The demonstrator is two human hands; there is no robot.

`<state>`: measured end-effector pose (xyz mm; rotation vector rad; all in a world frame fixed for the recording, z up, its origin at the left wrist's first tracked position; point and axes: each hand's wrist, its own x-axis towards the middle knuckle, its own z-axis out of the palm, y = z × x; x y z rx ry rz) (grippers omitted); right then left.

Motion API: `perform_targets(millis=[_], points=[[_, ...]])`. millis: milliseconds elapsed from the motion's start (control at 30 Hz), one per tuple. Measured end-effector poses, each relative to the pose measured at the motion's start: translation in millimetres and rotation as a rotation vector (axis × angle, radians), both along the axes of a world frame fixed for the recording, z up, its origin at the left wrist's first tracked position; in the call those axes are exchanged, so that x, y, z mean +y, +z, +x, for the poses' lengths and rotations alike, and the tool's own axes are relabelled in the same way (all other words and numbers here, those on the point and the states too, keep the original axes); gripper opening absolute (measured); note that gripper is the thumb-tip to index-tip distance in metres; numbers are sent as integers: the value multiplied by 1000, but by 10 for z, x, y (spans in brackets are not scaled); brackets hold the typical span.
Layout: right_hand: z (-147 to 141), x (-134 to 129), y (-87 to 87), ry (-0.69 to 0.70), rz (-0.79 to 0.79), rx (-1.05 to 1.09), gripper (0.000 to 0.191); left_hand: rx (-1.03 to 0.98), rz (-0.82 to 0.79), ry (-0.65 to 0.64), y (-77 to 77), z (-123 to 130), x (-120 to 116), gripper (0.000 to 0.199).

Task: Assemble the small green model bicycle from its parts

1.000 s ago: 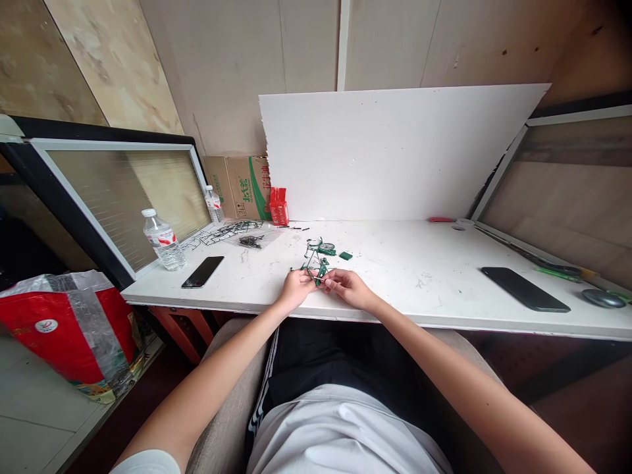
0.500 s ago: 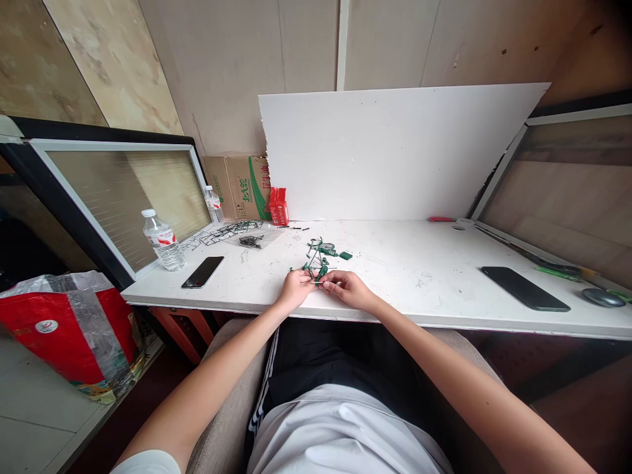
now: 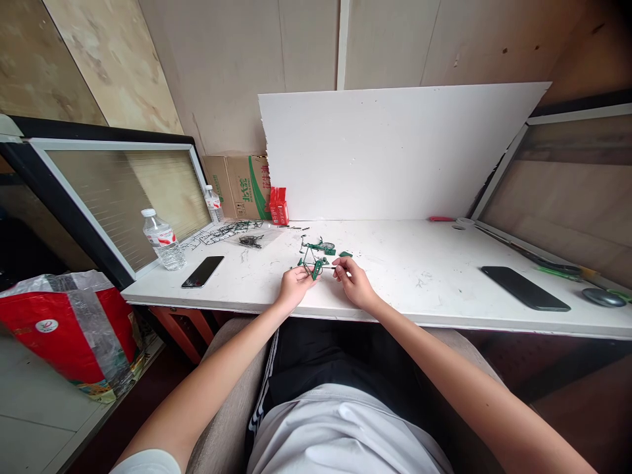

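Observation:
A small green model bicycle frame (image 3: pixel 311 257) is held tilted over the white table, close to its front edge. The fingers of my left hand (image 3: pixel 294 287) are closed on the lower part of it. To its right, my right hand (image 3: pixel 354 283) pinches a thin dark rod (image 3: pixel 328 267), which points left at the frame. Whether the rod's tip touches the frame is too small to tell. Just beyond the frame lie more green parts with a spoked wheel (image 3: pixel 327 246). A small flat green piece (image 3: pixel 346 254) lies past my right fingertips.
Left on the table (image 3: pixel 395 263) are a phone (image 3: pixel 203 272), a water bottle (image 3: pixel 164 242), black part sprues (image 3: pixel 222 232) and a plastic bag of parts (image 3: pixel 251 241). A red box (image 3: pixel 278 207) stands behind. A second phone (image 3: pixel 524 288) and a mouse (image 3: pixel 603 297) are right.
My right hand has moved up and right, away from my left, with the thin rod now showing in its fingers. The bicycle frame has tilted a little to the left.

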<state>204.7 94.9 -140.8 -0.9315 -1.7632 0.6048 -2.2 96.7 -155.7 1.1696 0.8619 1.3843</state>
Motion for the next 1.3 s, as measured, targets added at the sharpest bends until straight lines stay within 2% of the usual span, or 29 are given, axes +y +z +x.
perform_targets(millis=[167,700,1300], points=[[6,16,-14,4,-43,22,38,7,-2,9,-17,4,15,47],[0,-7,4,-6,-41,-4,37,9,5,1,-59,-7,35,46],[-32,-51,40,-41,59,-126,29,95,32,26,-64,-26,34,41]])
